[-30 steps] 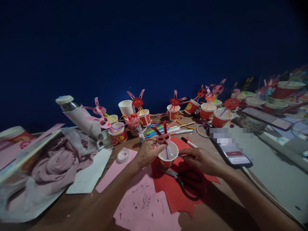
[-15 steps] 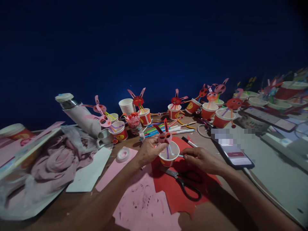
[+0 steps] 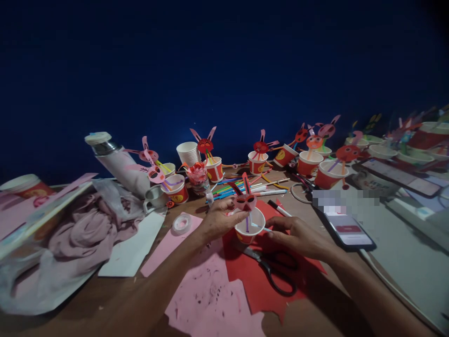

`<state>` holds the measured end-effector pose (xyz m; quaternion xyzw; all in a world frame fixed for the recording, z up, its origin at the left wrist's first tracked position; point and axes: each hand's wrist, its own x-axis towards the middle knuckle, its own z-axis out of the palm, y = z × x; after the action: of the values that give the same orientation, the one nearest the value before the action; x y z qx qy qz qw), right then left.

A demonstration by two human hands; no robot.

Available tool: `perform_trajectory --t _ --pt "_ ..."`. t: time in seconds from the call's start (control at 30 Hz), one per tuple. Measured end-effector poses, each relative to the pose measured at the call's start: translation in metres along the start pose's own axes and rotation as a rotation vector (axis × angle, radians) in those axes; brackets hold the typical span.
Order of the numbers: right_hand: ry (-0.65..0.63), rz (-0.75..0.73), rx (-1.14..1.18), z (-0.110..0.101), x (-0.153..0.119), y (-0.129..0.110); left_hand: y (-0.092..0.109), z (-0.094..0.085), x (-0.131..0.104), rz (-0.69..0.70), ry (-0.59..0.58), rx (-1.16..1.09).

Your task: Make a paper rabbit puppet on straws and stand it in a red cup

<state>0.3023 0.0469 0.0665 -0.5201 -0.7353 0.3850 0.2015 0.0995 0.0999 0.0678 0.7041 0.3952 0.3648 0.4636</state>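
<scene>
Before me a red-and-white paper cup [image 3: 251, 228] stands on red paper [image 3: 245, 276]. A pink paper rabbit head [image 3: 245, 201] with dark eye shapes and long ears rises above its rim on thin coloured strips. My left hand [image 3: 222, 219] is closed around the cup's left side, its thumb over the rim beside the rabbit head. A light-blue strip [image 3: 261, 227] sticks out across the right rim. My right hand [image 3: 293, 232] pinches its outer end between thumb and fingers. Black-handled scissors [image 3: 278, 276] lie just below the cup.
Pink paper [image 3: 210, 295], a tape roll [image 3: 181, 223] and a black-capped marker [image 3: 278, 208] lie around the hands. Behind are coloured sticks [image 3: 238, 187], stacked cups [image 3: 188, 153] and several finished rabbit cups. A flask [image 3: 121, 161] leans at left; a phone [image 3: 351, 229] lies at right.
The whole view has shifted slightly to the right with a small head turn. Both hands keep their places at the cup and strip, with hardly any visible movement.
</scene>
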Motion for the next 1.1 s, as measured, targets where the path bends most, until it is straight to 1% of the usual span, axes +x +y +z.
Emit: perform_trajectory --t 0.1,0.23,0.43,0.57,0.67,0.73,0.87,0.93,1.1 --pt "0.001 -0.008 0.014 0.001 0.001 0.002 0.001 0.000 0.000 0.003 -0.009 0.005" --pt "0.017 -0.020 0.000 0.002 0.001 0.005 -0.001 0.000 0.000 -0.035 -0.015 0.021" --pt "0.024 0.003 -0.022 0.002 0.001 0.006 -0.003 0.000 0.002 -0.020 -0.005 0.042" --pt "0.033 -0.002 0.006 0.003 0.000 0.007 -0.004 0.000 0.002 -0.014 0.001 0.053" --pt "0.043 -0.009 -0.025 0.002 0.001 0.008 -0.005 -0.001 0.001 -0.015 -0.004 0.049" --pt "0.058 -0.011 -0.032 0.001 0.000 0.008 -0.005 -0.002 0.000 -0.020 -0.014 0.045" --pt "0.091 0.017 0.079 0.000 -0.001 0.009 -0.006 -0.005 -0.001 -0.014 -0.034 -0.001" --pt "0.127 0.035 0.098 -0.001 -0.002 0.008 -0.006 -0.008 -0.001 -0.007 -0.036 -0.030" --pt "0.200 -0.016 -0.002 0.001 -0.003 -0.002 -0.011 -0.014 -0.004 -0.012 -0.052 -0.030"
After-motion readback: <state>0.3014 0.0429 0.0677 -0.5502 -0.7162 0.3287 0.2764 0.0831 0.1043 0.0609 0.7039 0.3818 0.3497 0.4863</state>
